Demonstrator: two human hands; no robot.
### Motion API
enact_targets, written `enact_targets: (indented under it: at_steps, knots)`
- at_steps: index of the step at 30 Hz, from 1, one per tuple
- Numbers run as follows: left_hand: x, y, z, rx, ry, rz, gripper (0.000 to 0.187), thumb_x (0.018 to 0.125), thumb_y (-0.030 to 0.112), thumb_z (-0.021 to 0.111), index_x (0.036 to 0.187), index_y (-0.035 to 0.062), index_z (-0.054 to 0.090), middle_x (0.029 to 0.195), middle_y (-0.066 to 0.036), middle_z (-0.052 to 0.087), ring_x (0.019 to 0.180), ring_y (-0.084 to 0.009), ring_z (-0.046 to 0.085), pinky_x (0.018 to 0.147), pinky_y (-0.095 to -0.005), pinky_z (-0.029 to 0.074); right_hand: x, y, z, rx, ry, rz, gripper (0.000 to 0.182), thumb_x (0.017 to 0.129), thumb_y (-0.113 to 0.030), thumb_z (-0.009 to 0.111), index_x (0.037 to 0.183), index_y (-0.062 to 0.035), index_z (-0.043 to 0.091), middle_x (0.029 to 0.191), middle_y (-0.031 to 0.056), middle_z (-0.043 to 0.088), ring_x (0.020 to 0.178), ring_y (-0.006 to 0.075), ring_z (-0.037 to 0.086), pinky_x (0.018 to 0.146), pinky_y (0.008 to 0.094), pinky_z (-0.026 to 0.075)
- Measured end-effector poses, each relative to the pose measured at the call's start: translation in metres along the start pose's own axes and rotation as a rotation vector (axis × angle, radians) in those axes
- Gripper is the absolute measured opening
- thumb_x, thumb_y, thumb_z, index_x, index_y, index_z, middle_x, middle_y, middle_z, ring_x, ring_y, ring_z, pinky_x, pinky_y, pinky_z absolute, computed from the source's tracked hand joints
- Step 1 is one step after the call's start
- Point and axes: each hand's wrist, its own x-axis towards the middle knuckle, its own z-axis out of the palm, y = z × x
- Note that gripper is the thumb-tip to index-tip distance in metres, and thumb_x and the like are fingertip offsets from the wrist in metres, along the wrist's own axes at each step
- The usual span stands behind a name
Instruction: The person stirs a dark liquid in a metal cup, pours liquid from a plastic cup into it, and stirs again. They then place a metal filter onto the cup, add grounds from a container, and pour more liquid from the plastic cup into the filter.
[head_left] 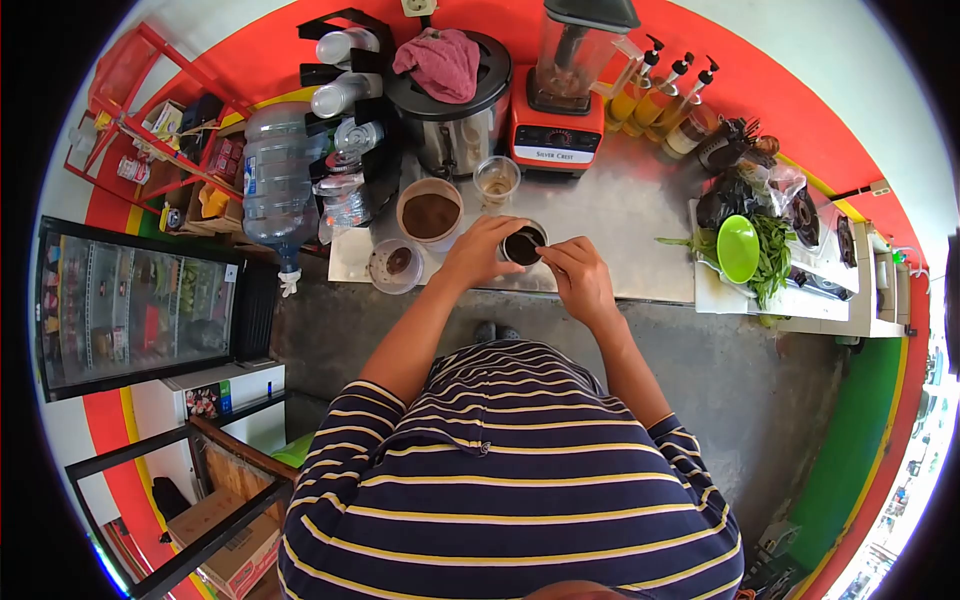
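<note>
My left hand [482, 252] is wrapped around the side of a small cup [522, 246] with dark contents, at the counter's front edge. Over the cup's right rim, my right hand [580, 275] pinches what looks like a spoon, its tip reaching into the cup; most of it is hidden by the fingers. Left of the cup stands a tub of brown powder [430, 212]. A clear plastic container [394, 268] with a little dark matter sits nearer the edge. Just behind the cup is a clear plastic cup [496, 182] with some brownish residue.
The steel counter [630, 240] carries a red blender [556, 130], a steel urn [448, 110] with a pink cloth [438, 64], and pump bottles [660, 100]. A green bowl [738, 248] and leafy greens [770, 255] lie right. A water jug [280, 175] stands left.
</note>
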Motion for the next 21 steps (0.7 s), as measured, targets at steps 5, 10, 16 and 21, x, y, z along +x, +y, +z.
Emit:
enact_targets:
  at_steps: [5,10,16,21]
  knots:
    - [-0.004,-0.003,0.003,-0.009,0.034,0.034,0.088,0.073,0.024,0.098,0.153,0.0155,0.063,0.152,-0.007,0.066,0.138,-0.0335,0.059,0.117,-0.0445,0.049,-0.012,-0.005,-0.007,0.01,-0.127,-0.057,0.032,0.083,0.004,0.079,0.112,-0.0072,0.082,0.104,0.0073,0.08,0.1,0.0309,0.07,0.087,0.0423,0.06]
    - [-0.008,-0.001,0.003,-0.004,0.042,0.036,0.09,0.072,0.024,0.098,0.154,0.0148,0.063,0.152,-0.007,0.066,0.136,-0.0331,0.06,0.117,-0.044,0.049,-0.011,-0.002,-0.02,0.011,-0.198,-0.045,0.031,0.084,0.005,0.078,0.112,-0.0072,0.083,0.105,0.007,0.081,0.104,0.0309,0.069,0.089,0.0421,0.059]
    - [-0.008,0.002,0.004,0.033,0.024,0.046,0.09,0.073,0.022,0.098,0.155,0.0149,0.062,0.151,-0.006,0.066,0.135,-0.0324,0.059,0.117,-0.0438,0.049,-0.006,0.004,-0.013,0.17,-0.044,0.082,0.024,0.092,0.005,0.075,0.114,-0.0027,0.081,0.107,0.0129,0.08,0.101,0.0349,0.068,0.091,0.0436,0.057]
    - [-0.007,0.003,0.004,0.055,0.04,0.045,0.09,0.069,0.023,0.099,0.152,0.0159,0.064,0.149,-0.003,0.067,0.132,-0.0301,0.061,0.114,-0.0431,0.052,-0.015,-0.001,-0.013,0.166,-0.122,0.078,0.023,0.091,0.002,0.076,0.112,-0.0045,0.082,0.104,0.012,0.08,0.101,0.0343,0.069,0.09,0.0454,0.058]
